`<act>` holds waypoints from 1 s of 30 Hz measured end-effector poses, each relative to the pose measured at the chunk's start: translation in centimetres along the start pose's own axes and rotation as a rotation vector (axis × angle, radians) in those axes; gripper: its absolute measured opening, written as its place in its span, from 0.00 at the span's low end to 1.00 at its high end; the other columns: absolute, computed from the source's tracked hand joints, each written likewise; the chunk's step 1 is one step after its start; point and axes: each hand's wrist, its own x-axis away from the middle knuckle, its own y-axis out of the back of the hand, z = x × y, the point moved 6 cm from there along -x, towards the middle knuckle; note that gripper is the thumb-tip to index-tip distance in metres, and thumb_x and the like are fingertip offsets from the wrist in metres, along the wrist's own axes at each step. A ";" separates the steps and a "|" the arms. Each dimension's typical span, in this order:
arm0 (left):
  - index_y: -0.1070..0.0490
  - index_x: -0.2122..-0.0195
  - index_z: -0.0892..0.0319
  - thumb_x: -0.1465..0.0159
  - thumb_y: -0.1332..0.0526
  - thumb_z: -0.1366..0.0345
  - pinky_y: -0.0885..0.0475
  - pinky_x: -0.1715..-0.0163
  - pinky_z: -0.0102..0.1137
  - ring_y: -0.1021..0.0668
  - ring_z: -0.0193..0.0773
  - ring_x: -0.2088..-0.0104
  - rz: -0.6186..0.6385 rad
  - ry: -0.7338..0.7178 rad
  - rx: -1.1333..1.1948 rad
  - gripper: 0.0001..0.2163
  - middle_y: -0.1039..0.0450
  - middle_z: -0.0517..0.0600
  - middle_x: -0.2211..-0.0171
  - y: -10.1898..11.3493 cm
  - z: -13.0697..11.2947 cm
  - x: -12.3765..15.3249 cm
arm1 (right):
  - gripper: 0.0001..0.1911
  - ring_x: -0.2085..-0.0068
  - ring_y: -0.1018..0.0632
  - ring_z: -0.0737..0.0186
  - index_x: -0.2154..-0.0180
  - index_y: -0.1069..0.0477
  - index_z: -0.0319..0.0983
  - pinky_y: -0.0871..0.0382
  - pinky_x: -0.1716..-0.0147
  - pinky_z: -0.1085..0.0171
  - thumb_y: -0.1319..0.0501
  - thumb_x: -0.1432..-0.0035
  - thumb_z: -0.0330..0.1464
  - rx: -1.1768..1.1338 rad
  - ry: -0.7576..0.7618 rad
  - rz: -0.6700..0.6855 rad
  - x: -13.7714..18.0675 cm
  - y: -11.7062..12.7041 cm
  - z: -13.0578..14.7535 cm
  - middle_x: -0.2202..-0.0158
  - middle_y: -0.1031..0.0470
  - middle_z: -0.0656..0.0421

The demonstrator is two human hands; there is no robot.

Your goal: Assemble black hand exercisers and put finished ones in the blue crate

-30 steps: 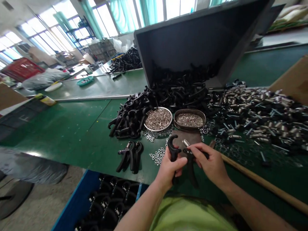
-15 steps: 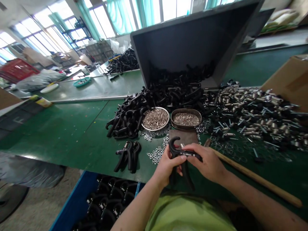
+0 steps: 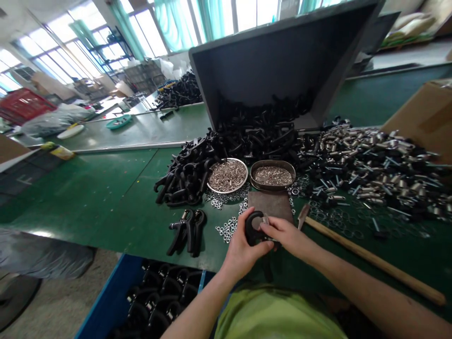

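Observation:
My left hand [image 3: 245, 242] is wrapped round a black plastic clamp [image 3: 251, 226] with a curved, hook-like jaw. Closed on the same clamp, my right hand [image 3: 287, 235] has its thumb at a small silvery, ridged part, perhaps a spring [image 3: 265, 219], beside the jaw. The fingers cover much of the clamp's body, and a dark handle hangs below them. Just beyond the hands lies a flat metal plate [image 3: 270, 205]. Loose nuts [image 3: 229, 229] are scattered left of it. Farther left, assembled black clamps [image 3: 189, 233] lie side by side on the green table.
Behind stand a round dish of small metal pins [image 3: 228, 175] and an oval tin [image 3: 273, 187]. Black parts [image 3: 187, 176] spill from a tipped grey bin [image 3: 282, 66]. Metal parts [image 3: 381, 165] are heaped right, near a wooden-handled hammer [image 3: 374, 261]. A blue crate [image 3: 102, 294] sits below left.
The clamp has turned in my hands, its jaw now facing the right hand. My right hand has shifted from along the clamp's arm to the silvery part, uncovering the hammer's head.

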 end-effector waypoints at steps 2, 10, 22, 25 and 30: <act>0.47 0.42 0.50 0.50 0.32 0.67 0.34 0.48 0.38 0.28 0.42 0.51 -0.073 0.003 0.039 0.35 0.33 0.50 0.50 0.0 0.8 0.4 | 0.15 0.66 0.26 0.60 0.66 0.32 0.37 0.33 0.68 0.64 0.48 0.40 0.42 0.153 0.084 -0.127 0.1 0.4 0.6 0.69 0.26 0.57; 0.46 0.44 0.51 0.54 0.29 0.63 0.36 0.47 0.40 0.29 0.45 0.49 0.024 -0.067 -0.165 0.38 0.33 0.51 0.50 -0.4 1.3 0.5 | 0.14 0.62 0.26 0.58 0.64 0.33 0.39 0.36 0.64 0.62 0.53 0.36 0.39 0.553 0.172 -0.064 1.1 0.0 1.8 0.64 0.26 0.53; 0.36 0.48 0.59 0.50 0.31 0.59 0.34 0.52 0.41 0.30 0.48 0.52 -0.068 -0.130 -0.637 0.29 0.31 0.56 0.55 0.1 3.8 -7.9 | 0.18 0.65 0.23 0.55 0.68 0.28 0.37 0.37 0.69 0.62 0.50 0.38 0.41 1.088 0.039 -0.166 -5.8 5.2 -1.2 0.68 0.23 0.51; 0.31 0.53 0.59 0.42 0.37 0.61 0.34 0.53 0.38 0.30 0.45 0.54 -0.207 -0.251 -0.863 0.16 0.32 0.55 0.58 2.7 2.4 -9.5 | 0.13 0.61 0.25 0.54 0.65 0.28 0.37 0.37 0.64 0.61 0.49 0.38 0.36 1.122 0.133 -0.204 -7.9 5.6 1.2 0.64 0.24 0.51; 0.28 0.59 0.57 0.38 0.45 0.68 0.34 0.54 0.36 0.31 0.44 0.54 -0.338 -0.172 -1.160 0.09 0.30 0.54 0.60 8.1 0.3 -13.1 | 0.14 0.51 0.31 0.56 0.62 0.26 0.39 0.38 0.57 0.63 0.50 0.38 0.29 1.143 0.293 -0.218 -13.7 4.1 5.5 0.57 0.27 0.51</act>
